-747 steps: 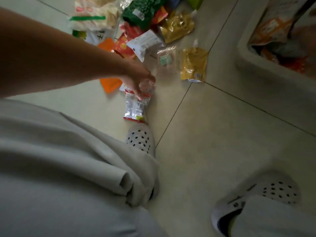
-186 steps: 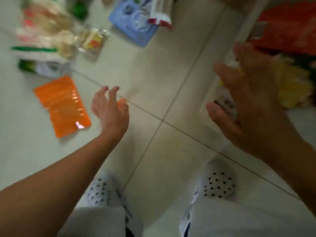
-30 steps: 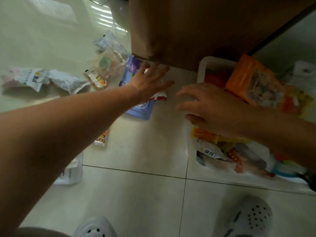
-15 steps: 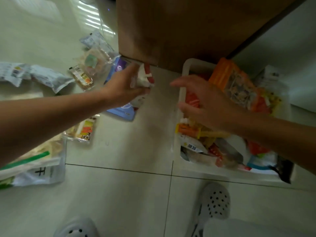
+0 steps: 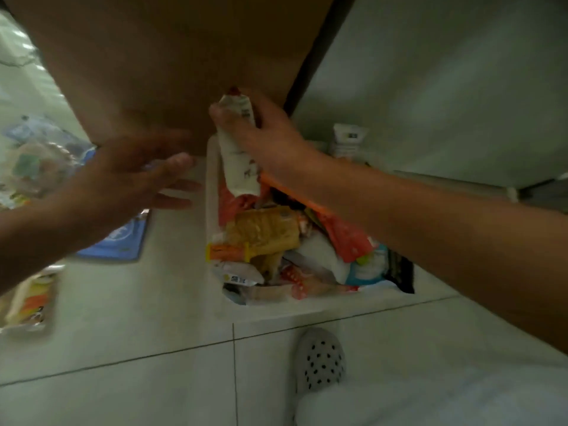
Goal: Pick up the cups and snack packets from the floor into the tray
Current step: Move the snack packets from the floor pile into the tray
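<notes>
White packet [image 5: 239,149] is clenched upright in the right hand [image 5: 270,139] over the tray [image 5: 212,179], ready to drop in; left hand [image 5: 129,179], released, hovers mid-left, free for more.

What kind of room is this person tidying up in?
Probably a home, though which room is unclear. The floor is pale glossy tile, a brown wooden cabinet stands against it, and the person wears a perforated house slipper beside a white tray of snacks.
</notes>
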